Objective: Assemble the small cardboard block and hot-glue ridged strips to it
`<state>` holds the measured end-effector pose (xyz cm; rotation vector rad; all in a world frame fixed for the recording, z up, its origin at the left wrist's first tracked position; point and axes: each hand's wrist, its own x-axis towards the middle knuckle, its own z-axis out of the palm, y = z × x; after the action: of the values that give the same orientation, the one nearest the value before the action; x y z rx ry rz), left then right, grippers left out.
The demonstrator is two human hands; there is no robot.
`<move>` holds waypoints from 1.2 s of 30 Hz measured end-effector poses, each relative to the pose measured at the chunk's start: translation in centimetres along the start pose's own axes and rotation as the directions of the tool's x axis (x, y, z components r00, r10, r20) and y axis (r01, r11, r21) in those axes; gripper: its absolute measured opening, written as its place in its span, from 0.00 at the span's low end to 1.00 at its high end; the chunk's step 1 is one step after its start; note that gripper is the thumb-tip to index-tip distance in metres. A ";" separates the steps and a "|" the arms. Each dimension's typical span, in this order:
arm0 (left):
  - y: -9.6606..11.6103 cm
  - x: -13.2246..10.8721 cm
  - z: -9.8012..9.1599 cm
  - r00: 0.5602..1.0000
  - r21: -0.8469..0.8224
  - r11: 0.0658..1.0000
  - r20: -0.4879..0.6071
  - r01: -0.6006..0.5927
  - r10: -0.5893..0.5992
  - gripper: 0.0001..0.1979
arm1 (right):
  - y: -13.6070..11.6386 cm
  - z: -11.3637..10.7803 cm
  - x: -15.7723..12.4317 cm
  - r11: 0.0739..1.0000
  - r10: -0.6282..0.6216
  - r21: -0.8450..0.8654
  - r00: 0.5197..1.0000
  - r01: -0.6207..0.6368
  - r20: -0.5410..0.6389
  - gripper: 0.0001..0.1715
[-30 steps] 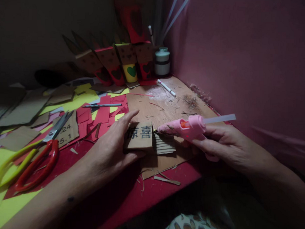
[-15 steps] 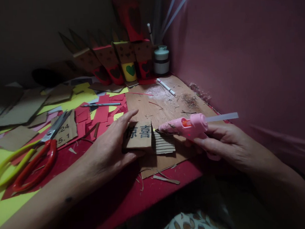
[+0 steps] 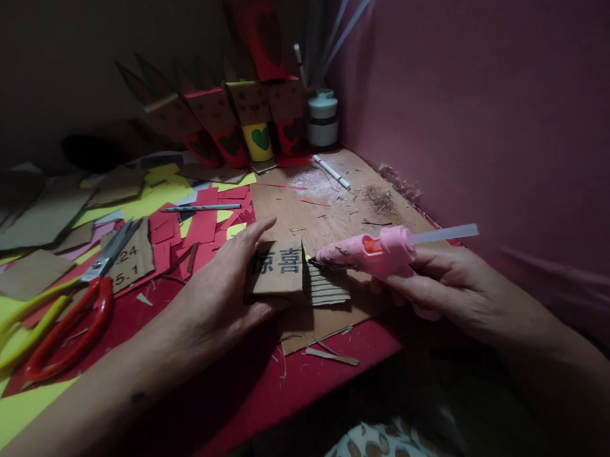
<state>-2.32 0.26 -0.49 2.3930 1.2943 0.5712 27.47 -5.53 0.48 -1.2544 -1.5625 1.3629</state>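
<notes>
My left hand (image 3: 222, 295) grips a small brown cardboard piece (image 3: 279, 268) printed with dark characters, thumb below and fingers along its top left edge. A strip of bare corrugated ridges (image 3: 327, 284) shows at its right side. My right hand (image 3: 452, 290) is closed round a pink glue gun (image 3: 373, 253). Its nozzle touches the cardboard's right edge, and a clear glue stick (image 3: 445, 234) pokes out of its back. Both rest over a flat cardboard sheet (image 3: 329, 217) on the red table surface (image 3: 270, 383).
Red and yellow-handled scissors (image 3: 62, 310) lie at the left among red, yellow and brown paper scraps. Decorated cardboard boxes with hearts (image 3: 241, 121), a small white jar (image 3: 323, 118) and a white pen (image 3: 332, 172) stand at the back. A pink wall (image 3: 481, 116) closes the right side.
Almost nothing differs; the glue gun has shifted very slightly right and up, with its nozzle still at the cardboard's edge.
</notes>
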 end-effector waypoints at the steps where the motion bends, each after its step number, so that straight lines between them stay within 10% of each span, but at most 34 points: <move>1: 0.0 0.0 0.0 1.000 0.000 1.000 -0.002 -0.004 0.004 0.44 | 0.0 0.0 0.0 1.000 0.007 -0.004 1.000 -0.007 0.004 0.14; 36: 0.2 0.3 0.2 0.996 0.043 0.996 -0.027 -0.081 0.082 0.41 | -0.7 0.6 -1.3 0.983 0.161 0.111 0.972 -0.143 -0.173 0.12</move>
<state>-1.95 0.41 -0.52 2.4901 1.2371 0.6094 27.14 -6.97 1.17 -1.4185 -1.2824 1.3610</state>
